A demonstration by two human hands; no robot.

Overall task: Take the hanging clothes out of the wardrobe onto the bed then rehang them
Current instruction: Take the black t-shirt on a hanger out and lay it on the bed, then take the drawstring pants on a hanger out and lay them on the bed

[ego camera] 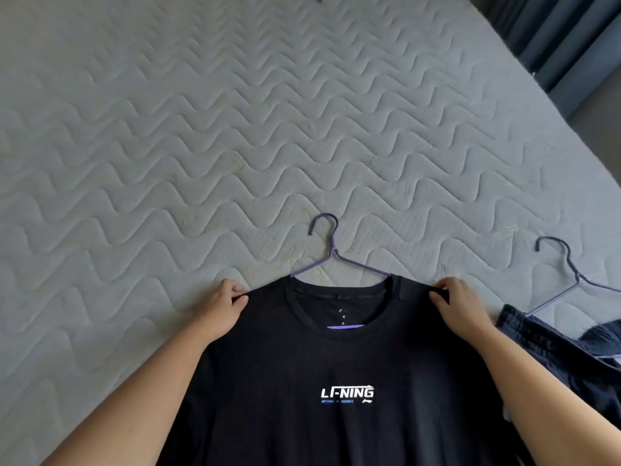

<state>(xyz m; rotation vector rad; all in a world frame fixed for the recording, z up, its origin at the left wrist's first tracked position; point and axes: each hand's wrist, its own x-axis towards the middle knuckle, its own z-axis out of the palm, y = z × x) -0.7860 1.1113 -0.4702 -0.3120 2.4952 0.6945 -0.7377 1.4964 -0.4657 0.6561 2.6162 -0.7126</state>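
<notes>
A black T-shirt (336, 364) of smooth, matte knit fabric lies front-up on a bed (168, 146). The bed's pale grey mattress surface is quilted in soft, wavy ridges. The shirt sits at the near edge of the bed, right in front of the person. Its long axis runs straight away from them, with the round ribbed collar at the far end and the hem out of view below. White block letters on the chest read "LI-NING".

A thin purple hanger (331, 253) sits inside the neck. Its hook points away from the person and curls left.

The left hand (223, 307) pinches the shirt's left shoulder seam between thumb and curled fingers. The right hand (460, 304) pinches the right shoulder the same way.

At the right, a 2nd thin hanger (571, 277) lies beside crumpled dark blue clothing (551, 344). Dark curtains (551, 31) hang beyond the far corner.
</notes>
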